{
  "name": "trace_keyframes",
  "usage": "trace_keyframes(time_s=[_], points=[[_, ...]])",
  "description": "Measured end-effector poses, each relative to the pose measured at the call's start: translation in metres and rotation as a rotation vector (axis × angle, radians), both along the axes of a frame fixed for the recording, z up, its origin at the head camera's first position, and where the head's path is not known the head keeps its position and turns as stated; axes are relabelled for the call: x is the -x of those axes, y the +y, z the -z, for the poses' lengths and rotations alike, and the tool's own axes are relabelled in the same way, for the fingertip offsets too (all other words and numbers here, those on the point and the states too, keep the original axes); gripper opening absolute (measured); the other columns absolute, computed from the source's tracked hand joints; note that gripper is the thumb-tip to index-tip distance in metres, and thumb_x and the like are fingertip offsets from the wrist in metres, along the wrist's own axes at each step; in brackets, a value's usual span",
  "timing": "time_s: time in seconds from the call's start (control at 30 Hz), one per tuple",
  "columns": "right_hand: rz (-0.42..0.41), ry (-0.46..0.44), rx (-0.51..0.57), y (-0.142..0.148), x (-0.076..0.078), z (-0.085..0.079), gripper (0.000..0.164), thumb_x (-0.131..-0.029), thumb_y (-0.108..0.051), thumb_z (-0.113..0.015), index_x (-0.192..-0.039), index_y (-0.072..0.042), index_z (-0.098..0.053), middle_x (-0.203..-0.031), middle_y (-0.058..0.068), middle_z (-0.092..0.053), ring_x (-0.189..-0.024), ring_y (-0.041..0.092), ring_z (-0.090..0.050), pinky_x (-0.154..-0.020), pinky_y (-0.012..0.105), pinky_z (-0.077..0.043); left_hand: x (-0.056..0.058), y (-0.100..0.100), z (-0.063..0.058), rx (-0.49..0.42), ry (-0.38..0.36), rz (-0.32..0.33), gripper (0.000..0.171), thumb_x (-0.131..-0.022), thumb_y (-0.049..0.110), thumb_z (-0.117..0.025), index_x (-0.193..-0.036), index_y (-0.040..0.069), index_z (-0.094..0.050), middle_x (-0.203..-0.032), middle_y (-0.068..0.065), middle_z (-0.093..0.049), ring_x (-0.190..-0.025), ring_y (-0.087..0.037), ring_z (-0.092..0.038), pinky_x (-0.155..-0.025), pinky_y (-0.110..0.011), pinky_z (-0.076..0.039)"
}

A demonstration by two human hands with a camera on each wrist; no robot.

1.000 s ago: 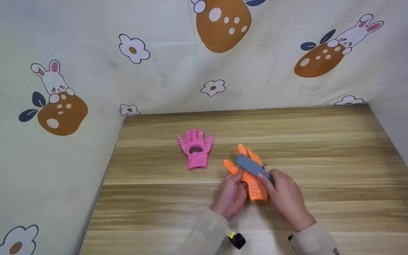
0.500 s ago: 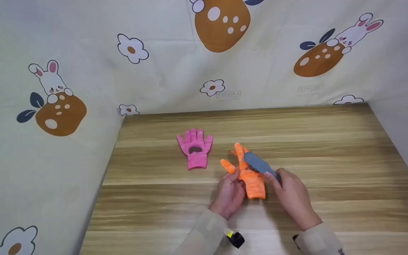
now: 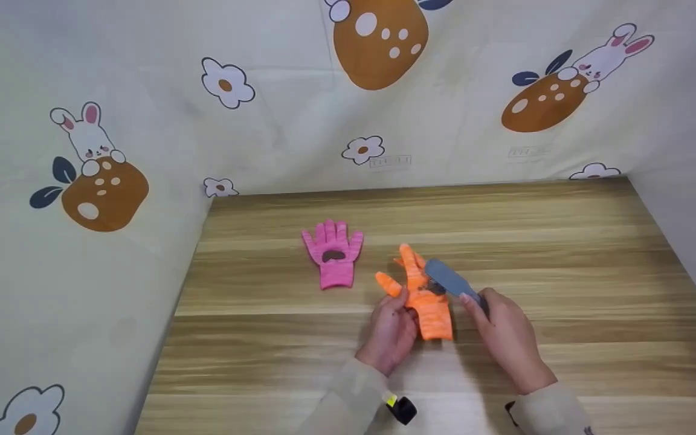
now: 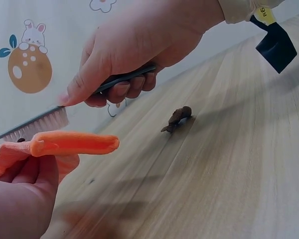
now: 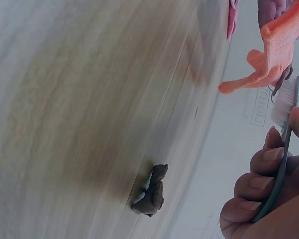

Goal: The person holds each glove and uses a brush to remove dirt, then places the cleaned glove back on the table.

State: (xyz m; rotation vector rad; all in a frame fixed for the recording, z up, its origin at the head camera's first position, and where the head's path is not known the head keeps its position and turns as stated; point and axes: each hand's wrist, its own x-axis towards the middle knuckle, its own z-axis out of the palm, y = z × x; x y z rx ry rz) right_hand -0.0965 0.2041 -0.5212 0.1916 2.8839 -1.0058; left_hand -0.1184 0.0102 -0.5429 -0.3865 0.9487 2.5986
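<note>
My left hand (image 3: 387,332) pinches an orange knit glove (image 3: 435,317) near its thumb, holding it above the table. A dark brown patch (image 3: 431,286) marks the glove's palm. My right hand (image 3: 511,332) grips the handle of a grey brush (image 3: 449,279), its thumb along the neck. Pale bristles (image 5: 284,102) point down at the glove's edge, close against the brown patch; whether they touch it I cannot tell. A pink knit glove (image 3: 337,275) lies flat to the left, fingers pointing away, with a dark brown patch on its palm.
A dark brown lump (image 4: 178,118) lies on the wooden table (image 3: 263,362), also seen in the right wrist view. I do not make it out in the head view. Printed cloth (image 3: 287,121) hangs around the table's back and sides. A black strap piece (image 3: 403,409) hangs at my left sleeve.
My right hand has drawn the brush to the right across the orange glove, uncovering more of the brown patch. My left hand and glove have shifted slightly left. The pink glove stays put.
</note>
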Motion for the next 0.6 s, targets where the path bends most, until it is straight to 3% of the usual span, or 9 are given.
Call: trace_keyframes(time_s=[0.23,0.5,0.6], points=[[0.005,0.025,0.007,0.006,-0.001,0.000,0.059,-0.099,-0.066,-0.042,-0.091,-0.009,-0.057,-0.074,0.004,-0.050,-0.065,0.019,-0.046,-0.056,0.030,-0.035,-0.001,-0.001,0.001,0.019,-0.014,0.013,0.013,-0.108,0.016,-0.042,-0.116,0.007,-0.046,-0.104,0.001,-0.057,-0.097,-0.013,-0.053,-0.088,-0.027,-0.046],[0.027,0.044,0.063,-0.008,-0.002,-0.007,0.059,-0.100,-0.065,-0.040,-0.092,-0.009,-0.058,-0.074,0.005,-0.049,-0.065,0.019,-0.045,-0.057,0.029,-0.036,0.001,0.004,0.007,0.044,-0.054,-0.003,0.008,-0.106,0.016,-0.047,-0.108,0.009,-0.044,-0.098,0.002,-0.050,-0.086,-0.012,-0.045,-0.080,-0.024,-0.040],[0.009,0.056,0.081,-0.020,-0.002,-0.009,0.055,-0.101,-0.061,-0.045,-0.094,-0.009,-0.060,-0.075,0.004,-0.050,-0.067,0.019,-0.047,-0.058,0.029,-0.038,0.001,0.008,0.007,0.036,-0.036,0.017,0.014,-0.106,0.018,-0.048,-0.114,0.007,-0.047,-0.104,0.001,-0.056,-0.091,-0.012,-0.051,-0.084,-0.023,-0.045]])
